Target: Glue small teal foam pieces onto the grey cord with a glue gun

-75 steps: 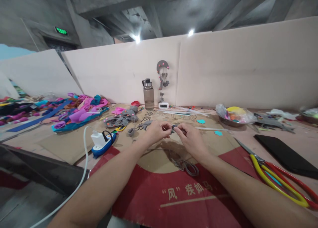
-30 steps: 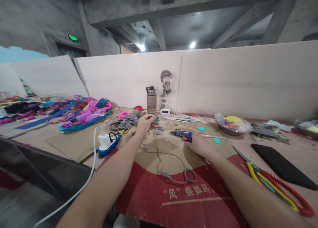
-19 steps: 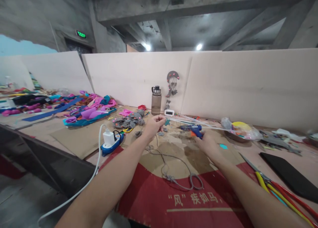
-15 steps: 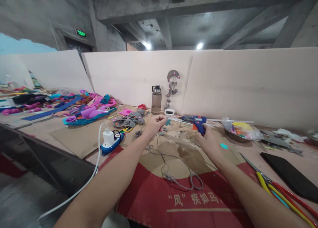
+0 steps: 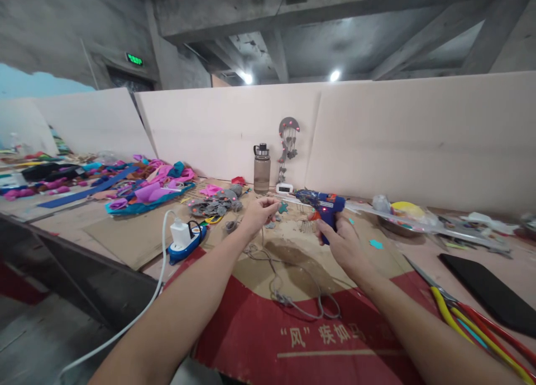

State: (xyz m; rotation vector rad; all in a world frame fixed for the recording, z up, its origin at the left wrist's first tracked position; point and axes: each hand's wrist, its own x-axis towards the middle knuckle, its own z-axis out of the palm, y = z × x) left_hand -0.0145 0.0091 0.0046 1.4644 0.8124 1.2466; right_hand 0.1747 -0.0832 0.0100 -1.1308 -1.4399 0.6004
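Note:
My right hand (image 5: 341, 239) is wrapped round the handle of a blue glue gun (image 5: 330, 203), whose nozzle points left and which has a long clear glue stick (image 5: 422, 222) running out behind it. Left of the nozzle, my left hand (image 5: 262, 213) is closed in a pinch. A small teal felt piece (image 5: 283, 207) shows at its fingertips, and a thin grey cord hangs below. More of the grey cord (image 5: 301, 304) lies looped on the red and tan cardboard (image 5: 251, 318).
Beside my left forearm sit a white plug and blue power strip (image 5: 187, 251). Behind are grey felt pieces (image 5: 215, 203), a bottle (image 5: 262, 172) and a small clock (image 5: 284, 189). Rightward lie a metal bowl (image 5: 402, 227), scissors (image 5: 444, 301) and a black phone (image 5: 488, 287).
My right hand has lifted the glue gun off the table area, and the glue stick behind it has swung into a slant. My left hand has barely moved.

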